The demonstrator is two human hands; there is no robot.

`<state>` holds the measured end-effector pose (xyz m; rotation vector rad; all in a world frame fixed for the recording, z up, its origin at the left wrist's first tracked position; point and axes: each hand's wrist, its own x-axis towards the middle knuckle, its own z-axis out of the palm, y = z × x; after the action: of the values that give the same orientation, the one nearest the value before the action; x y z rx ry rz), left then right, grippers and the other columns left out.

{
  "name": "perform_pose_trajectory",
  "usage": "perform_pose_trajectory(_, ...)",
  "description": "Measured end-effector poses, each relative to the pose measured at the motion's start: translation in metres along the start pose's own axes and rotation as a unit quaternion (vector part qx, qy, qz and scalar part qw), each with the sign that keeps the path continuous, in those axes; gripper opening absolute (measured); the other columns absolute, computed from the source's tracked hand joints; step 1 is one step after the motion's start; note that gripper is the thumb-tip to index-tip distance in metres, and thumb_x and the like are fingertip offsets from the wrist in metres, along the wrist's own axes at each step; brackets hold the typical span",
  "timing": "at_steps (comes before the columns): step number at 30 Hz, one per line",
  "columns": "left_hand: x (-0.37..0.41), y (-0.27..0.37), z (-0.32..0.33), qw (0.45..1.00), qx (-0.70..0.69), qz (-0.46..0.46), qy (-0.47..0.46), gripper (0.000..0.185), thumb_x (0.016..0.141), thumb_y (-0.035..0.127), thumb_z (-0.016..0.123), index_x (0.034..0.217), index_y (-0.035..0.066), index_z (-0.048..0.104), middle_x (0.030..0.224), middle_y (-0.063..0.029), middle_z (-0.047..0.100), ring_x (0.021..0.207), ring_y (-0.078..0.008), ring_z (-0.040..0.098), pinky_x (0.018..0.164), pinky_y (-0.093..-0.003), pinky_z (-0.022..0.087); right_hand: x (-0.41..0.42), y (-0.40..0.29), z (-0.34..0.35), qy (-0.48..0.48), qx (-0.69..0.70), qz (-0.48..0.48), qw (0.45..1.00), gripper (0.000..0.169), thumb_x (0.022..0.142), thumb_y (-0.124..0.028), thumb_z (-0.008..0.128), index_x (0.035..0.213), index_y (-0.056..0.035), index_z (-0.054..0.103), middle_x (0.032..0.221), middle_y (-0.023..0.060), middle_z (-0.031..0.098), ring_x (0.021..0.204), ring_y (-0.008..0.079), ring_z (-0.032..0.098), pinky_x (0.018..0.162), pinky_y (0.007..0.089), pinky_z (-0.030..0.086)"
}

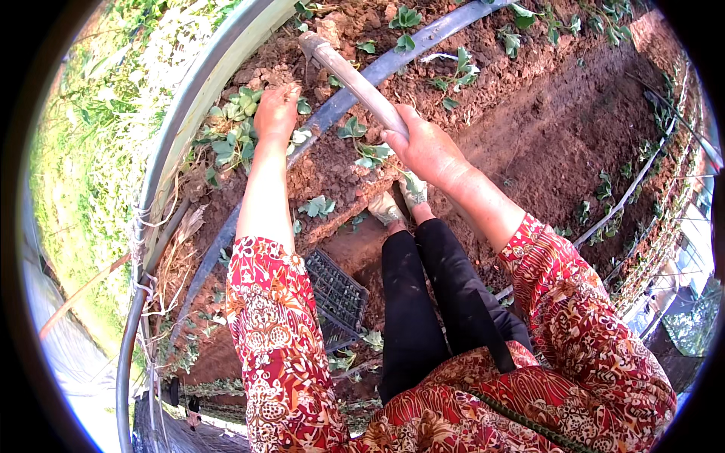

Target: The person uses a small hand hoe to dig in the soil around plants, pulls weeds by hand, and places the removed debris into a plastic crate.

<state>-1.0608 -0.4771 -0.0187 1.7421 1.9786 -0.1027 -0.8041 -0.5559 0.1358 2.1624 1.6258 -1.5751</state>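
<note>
My right hand [425,144] is closed round the wooden handle [362,85] of a hand tool, whose far end points up and left over the soil bed; the tool's working head cannot be made out. My left hand [276,110] reaches down to the reddish-brown soil, its fingertips partly hidden, beside a clump of leafy plants [229,141] that look like strawberry plants. Whether it grips anything cannot be seen. A flat blue-grey hose [334,107] runs diagonally between my hands. Small seedlings [318,206] grow on both sides of the hose.
A dark plastic crate [338,289] rests low between my left arm and legs. My feet [388,208] stand in the furrow beside the raised bed. A curved pale frame [195,96] with a dark pipe [131,340] borders the left, with grass beyond. Another thin pipe [628,198] crosses the right.
</note>
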Motion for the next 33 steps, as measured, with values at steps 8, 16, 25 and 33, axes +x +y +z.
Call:
perform_pose_trajectory(8,-0.084,-0.091,-0.033,0.989,0.076,-0.123,0.034,0.042,0.088,0.026,0.055,0.129,0.036,0.049,0.107,-0.0106,0.061,0.087,-0.0341,0.063,0.075,-0.0451,0.05,0.014,-0.012,-0.023,-0.043,0.028,0.017,0.999,0.041,0.089,-0.031,0.054,0.118,-0.004,0.047,0.095,0.0217,0.065,0.089,0.0372,0.064,0.079,0.046,0.049)
perform_pose_trajectory(16,-0.197,-0.161,-0.065,0.95,0.022,-0.309,0.035,0.045,0.083,0.026,0.064,0.126,0.017,0.055,0.12,-0.0119,0.061,0.105,-0.0314,0.06,0.088,-0.0394,0.047,-0.029,0.042,0.023,0.097,0.119,-0.136,0.979,0.052,0.09,-0.038,0.058,0.132,-0.0116,0.042,0.103,0.0211,0.064,0.097,0.0372,0.063,0.08,0.0422,0.049)
perform_pose_trajectory(25,-0.227,-0.143,-0.033,0.79,-0.551,-0.27,0.007,0.043,0.084,-0.004,0.057,0.126,0.0,0.049,0.1,-0.0058,0.06,0.082,-0.0135,0.058,0.072,-0.0279,0.05,0.007,0.03,0.097,-0.017,-0.018,-0.071,0.997,0.044,0.09,-0.043,0.053,0.122,-0.0141,0.045,0.095,0.0221,0.065,0.089,0.0411,0.061,0.077,0.0486,0.047)
perform_pose_trajectory(33,-0.191,-0.095,-0.018,0.782,-0.571,-0.246,0.031,0.023,0.091,0.004,0.053,0.114,0.001,0.053,0.098,-0.0077,0.065,0.07,-0.0106,0.057,0.056,-0.0231,0.046,0.0,0.046,0.113,0.014,0.082,-0.122,0.989,0.044,0.089,-0.042,0.057,0.124,-0.0149,0.048,0.095,0.0205,0.065,0.09,0.0391,0.062,0.078,0.044,0.048)
